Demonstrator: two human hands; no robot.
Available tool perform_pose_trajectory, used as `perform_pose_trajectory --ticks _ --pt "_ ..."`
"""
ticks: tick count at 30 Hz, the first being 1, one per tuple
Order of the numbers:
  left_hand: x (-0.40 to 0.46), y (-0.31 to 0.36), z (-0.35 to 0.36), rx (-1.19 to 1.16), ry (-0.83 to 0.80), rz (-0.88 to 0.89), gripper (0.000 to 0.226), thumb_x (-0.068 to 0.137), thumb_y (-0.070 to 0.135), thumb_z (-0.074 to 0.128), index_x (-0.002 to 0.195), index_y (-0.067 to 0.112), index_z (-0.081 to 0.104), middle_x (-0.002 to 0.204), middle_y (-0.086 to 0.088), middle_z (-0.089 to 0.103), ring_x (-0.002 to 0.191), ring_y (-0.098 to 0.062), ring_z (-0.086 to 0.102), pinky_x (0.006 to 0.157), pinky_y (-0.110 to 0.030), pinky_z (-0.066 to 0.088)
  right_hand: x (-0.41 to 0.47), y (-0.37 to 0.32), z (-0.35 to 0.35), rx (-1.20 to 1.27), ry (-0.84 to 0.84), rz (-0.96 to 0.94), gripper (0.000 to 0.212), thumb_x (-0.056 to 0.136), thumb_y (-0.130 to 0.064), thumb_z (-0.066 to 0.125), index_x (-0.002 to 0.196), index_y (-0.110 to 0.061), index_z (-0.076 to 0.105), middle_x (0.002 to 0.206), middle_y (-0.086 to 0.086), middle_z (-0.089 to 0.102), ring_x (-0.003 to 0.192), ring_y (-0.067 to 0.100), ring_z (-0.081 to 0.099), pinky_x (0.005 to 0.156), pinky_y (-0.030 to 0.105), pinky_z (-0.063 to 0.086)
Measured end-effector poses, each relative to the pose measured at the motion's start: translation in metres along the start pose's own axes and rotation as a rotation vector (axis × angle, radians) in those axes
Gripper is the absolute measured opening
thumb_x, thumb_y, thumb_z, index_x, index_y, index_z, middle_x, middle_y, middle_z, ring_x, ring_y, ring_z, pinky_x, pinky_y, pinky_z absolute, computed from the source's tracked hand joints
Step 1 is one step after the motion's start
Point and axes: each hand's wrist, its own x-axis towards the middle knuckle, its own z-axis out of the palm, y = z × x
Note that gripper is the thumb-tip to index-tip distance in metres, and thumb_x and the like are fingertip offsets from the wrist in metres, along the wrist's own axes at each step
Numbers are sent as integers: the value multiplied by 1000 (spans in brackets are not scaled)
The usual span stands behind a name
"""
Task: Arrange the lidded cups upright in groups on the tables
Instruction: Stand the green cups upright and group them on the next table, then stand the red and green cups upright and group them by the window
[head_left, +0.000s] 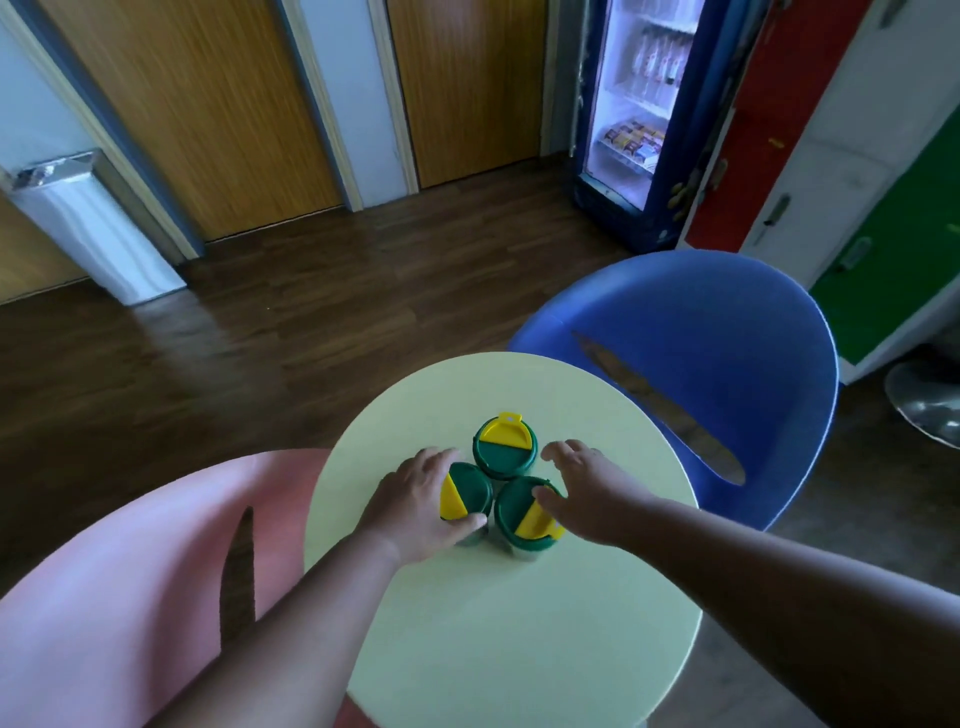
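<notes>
**Three cups, one tight bunch**

Three lidded cups stand upright on the round pale table (519, 623), close together in a little triangle. Each has a green lid with a yellow flap. The far cup (503, 448) stands free. Your left hand (415, 501) wraps around the near left cup (467, 493), thumb and fingers on its sides. Your right hand (582, 483) rests on the near right cup (525, 514) with fingers spread, not squeezing as far as you can see.

It looks like you are pushing this group snug. Next, let go softly so no cup tips. Then lift both hands straight up and check that all three stay standing.

A blue chair (727, 338) and a pink chair (130, 571) sit beside the table.
</notes>
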Motion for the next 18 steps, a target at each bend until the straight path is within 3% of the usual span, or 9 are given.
perform_pose_trajectory --ticks 4,7,12,18 --pt "1 6 -29 61 117 109 66 86 61 51 142 26 44 142 4 49 129 -19 47 103 -35 42 -18 -13 -12 -21 128 32 36 91 -34 55 123 -18 57 115 1 58 109 23 55 84 32 48" --pt "2 22 -54 103 162 206 45 88 51 53 125 26 59 124 6 61 115 -20 56 90 -33 45 -35 -19 -20 -32 230 74 33 91 -34 56 120 -17 59 112 1 60 106 22 55 82 32 49" --pt "2 58 -75 85 180 317 32 83 49 53 103 28 66 101 10 64 93 -20 61 69 -29 42 -71 -14 -29 -7 318 137 35 91 -34 57 122 -17 59 117 0 60 101 21 54 83 31 48" --pt "10 133 -78 131 152 449 25 88 45 61 106 29 65 102 12 64 92 -16 61 69 -27 41 -117 25 -54 -5 391 243 34 87 -37 57 116 -21 61 106 -2 59 101 22 57 81 32 50"
